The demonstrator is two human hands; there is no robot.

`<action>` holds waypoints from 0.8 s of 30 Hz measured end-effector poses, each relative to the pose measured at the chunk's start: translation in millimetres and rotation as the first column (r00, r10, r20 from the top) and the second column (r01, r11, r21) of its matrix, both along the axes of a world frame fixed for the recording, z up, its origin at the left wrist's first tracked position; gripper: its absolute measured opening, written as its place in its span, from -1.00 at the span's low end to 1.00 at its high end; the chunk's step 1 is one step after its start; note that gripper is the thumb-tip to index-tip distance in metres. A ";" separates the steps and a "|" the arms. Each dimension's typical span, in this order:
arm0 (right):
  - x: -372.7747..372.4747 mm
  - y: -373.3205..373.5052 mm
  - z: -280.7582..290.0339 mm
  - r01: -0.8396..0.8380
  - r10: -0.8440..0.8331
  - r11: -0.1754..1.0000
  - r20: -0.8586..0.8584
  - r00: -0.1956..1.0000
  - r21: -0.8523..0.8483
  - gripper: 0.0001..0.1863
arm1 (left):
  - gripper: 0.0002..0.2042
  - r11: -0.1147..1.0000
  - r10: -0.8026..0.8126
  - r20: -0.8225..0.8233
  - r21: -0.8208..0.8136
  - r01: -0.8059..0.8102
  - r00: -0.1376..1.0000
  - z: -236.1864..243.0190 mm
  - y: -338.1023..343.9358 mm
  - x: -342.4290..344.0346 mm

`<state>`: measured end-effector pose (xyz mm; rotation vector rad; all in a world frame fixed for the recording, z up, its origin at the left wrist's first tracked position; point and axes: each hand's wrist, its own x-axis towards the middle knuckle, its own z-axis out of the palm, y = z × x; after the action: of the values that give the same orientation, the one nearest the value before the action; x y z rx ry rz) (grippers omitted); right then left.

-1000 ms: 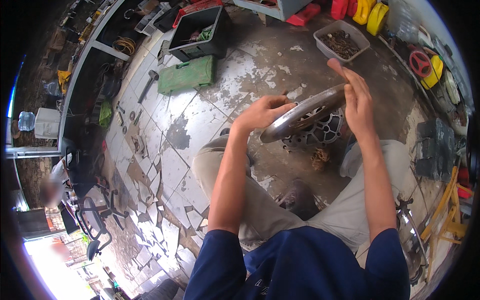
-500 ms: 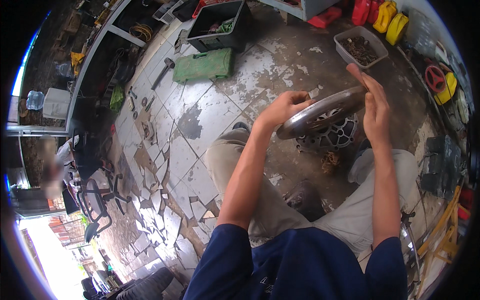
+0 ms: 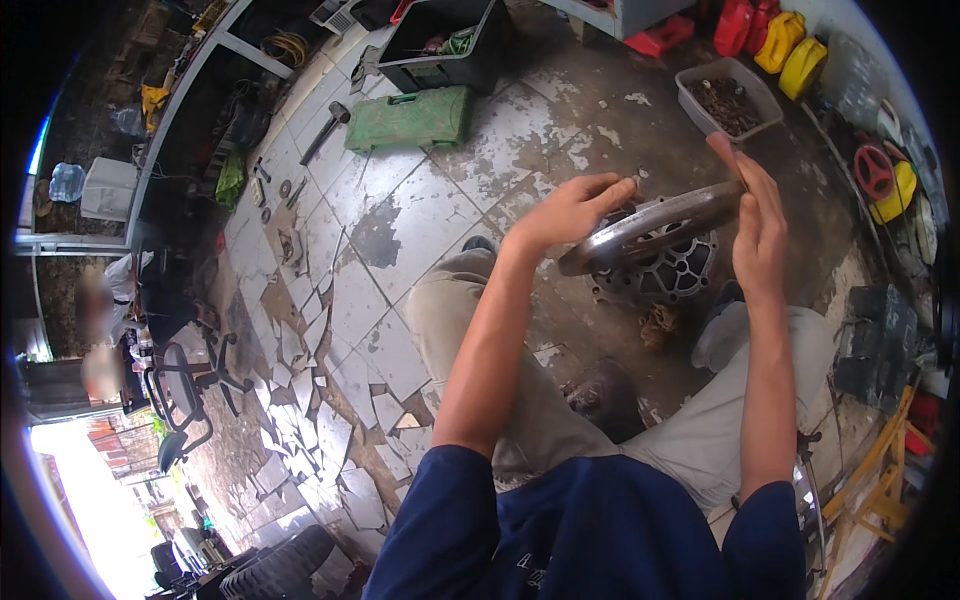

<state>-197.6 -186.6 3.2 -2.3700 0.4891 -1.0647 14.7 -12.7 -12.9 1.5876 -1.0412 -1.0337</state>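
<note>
I hold a flat round metal disc (image 3: 650, 225) tilted edge-on between both hands. My left hand (image 3: 570, 212) grips its near left rim with fingers curled over the top. My right hand (image 3: 755, 222) presses flat against its right rim, fingers pointing up. Directly below the disc a dark cast metal housing (image 3: 665, 272) with several openings sits on the floor between my knees. A small brownish clump (image 3: 658, 323) lies on the floor just in front of the housing.
Cracked, worn floor tiles spread to the left. A green case (image 3: 410, 118), a hammer (image 3: 325, 128), a black crate (image 3: 445, 45) and a grey tray of rusty parts (image 3: 725, 97) lie ahead. Red and yellow jerrycans (image 3: 775, 30) stand at the back right. An office chair (image 3: 185, 385) stands far left.
The view has shifted slightly; both hands keep hold of the disc, which stays tilted above the housing. My right hand's fingers have straightened along the rim.
</note>
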 end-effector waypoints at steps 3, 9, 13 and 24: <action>1.9 7.5 6.0 -0.001 0.002 0.998 0.005 1.000 -0.061 -0.49 | -0.51 0.995 0.029 -0.036 -0.092 -0.032 0.999 8.1 3.4 -7.4; 2.6 -1.9 -6.0 0.100 -0.098 0.994 -0.036 0.994 0.037 -0.48 | -0.49 0.992 -0.045 0.031 -0.114 0.048 0.999 26.1 8.3 -13.4; 1.8 2.4 -3.3 -0.008 0.008 1.000 0.034 0.999 -0.025 -0.51 | -0.49 0.988 -0.076 0.052 -0.133 0.082 0.996 26.1 11.2 -18.1; -0.4 -2.1 -4.9 0.082 -0.078 0.993 -0.048 0.996 0.090 -0.52 | -0.45 0.993 -0.105 0.070 -0.043 0.108 0.992 30.6 13.5 -18.1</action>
<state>-198.0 -188.6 -1.6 -2.3138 0.6404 -1.0042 -3.4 0.8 17.7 1.5523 -1.1988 -1.0251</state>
